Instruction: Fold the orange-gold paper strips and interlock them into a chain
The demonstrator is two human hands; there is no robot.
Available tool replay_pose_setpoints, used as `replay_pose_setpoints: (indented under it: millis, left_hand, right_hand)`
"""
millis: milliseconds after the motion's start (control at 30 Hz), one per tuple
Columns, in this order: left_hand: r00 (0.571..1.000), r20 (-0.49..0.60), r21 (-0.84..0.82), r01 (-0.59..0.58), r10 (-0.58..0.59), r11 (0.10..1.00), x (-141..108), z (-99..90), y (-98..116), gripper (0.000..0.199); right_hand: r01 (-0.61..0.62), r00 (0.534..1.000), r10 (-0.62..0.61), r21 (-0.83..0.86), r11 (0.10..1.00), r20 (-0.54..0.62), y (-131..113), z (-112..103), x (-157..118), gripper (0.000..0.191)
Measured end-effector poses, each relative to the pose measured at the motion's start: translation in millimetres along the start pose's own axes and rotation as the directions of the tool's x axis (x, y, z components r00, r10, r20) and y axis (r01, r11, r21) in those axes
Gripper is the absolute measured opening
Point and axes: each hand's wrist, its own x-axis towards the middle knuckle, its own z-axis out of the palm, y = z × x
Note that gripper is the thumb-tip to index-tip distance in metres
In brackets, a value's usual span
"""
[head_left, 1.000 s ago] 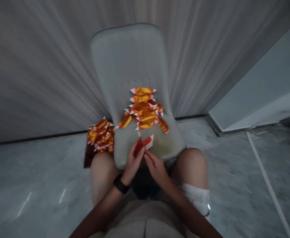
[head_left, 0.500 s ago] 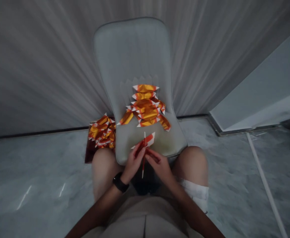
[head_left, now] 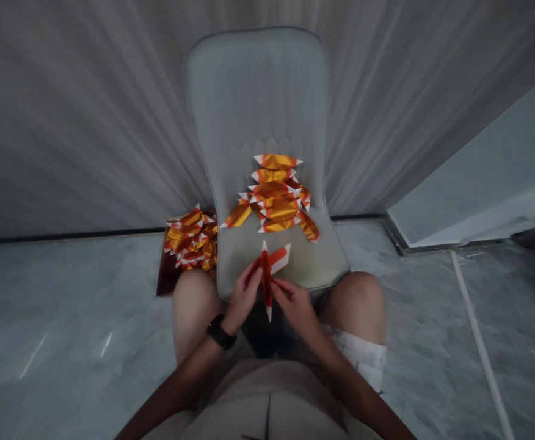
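Observation:
Just over the front of a chair seat, my left hand (head_left: 243, 294) and my right hand (head_left: 294, 304) are closed, with fingertips on a folded red paper strip (head_left: 267, 284). White points show at both ends of the strip, and it stands lengthwise between the hands. Behind it, a second red-and-white folded paper piece (head_left: 280, 258) sticks out to the upper right. Whether the two papers are joined is hidden by my fingers. Farther back on the seat lies a loose pile of gold-and-orange folded paper pieces (head_left: 279, 211) with white pointed tips.
The grey padded chair (head_left: 258, 91) faces me, its seat between my knees. Left of it, a dark red box or tray (head_left: 165, 278) on the floor holds more gold folded papers (head_left: 192, 238). A pale curtain (head_left: 88, 122) hangs behind, and a white panel (head_left: 478, 165) stands at right.
The red strip has turned from edge-on, so its broader face shows. My hands have stayed close together. The whole view has shifted slightly.

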Motion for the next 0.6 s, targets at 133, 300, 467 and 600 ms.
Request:
replay_pose_setpoints:
  millis: [133,300,467,600]
  left_hand:
    - [0.993,-0.042,0.132,-0.102,0.108,0.986,-3.9,-0.2,1.7,0.048]
    - [0.979,-0.043,0.368,-0.169,0.198,0.914,-11.6,-1.8,9.2,0.025]
    - [0.990,-0.012,0.536,-0.113,0.142,0.837,-11.9,-5.0,15.3,0.014]
    - [0.996,-0.012,0.493,-0.070,0.088,0.867,-9.1,-0.8,14.9,0.020]
  right_hand:
    - [0.039,0.998,-0.053,-0.282,0.959,-0.041,-3.8,2.8,-1.4,0.025]
    - [0.098,0.978,-0.187,-0.587,0.804,-0.093,-2.0,13.3,-6.5,0.022]
    - [0.088,0.973,-0.197,-0.599,0.796,-0.119,-0.1,10.4,-6.5,0.023]
    - [0.085,0.978,-0.179,-0.579,0.811,-0.106,-3.1,2.4,-3.9,0.025]
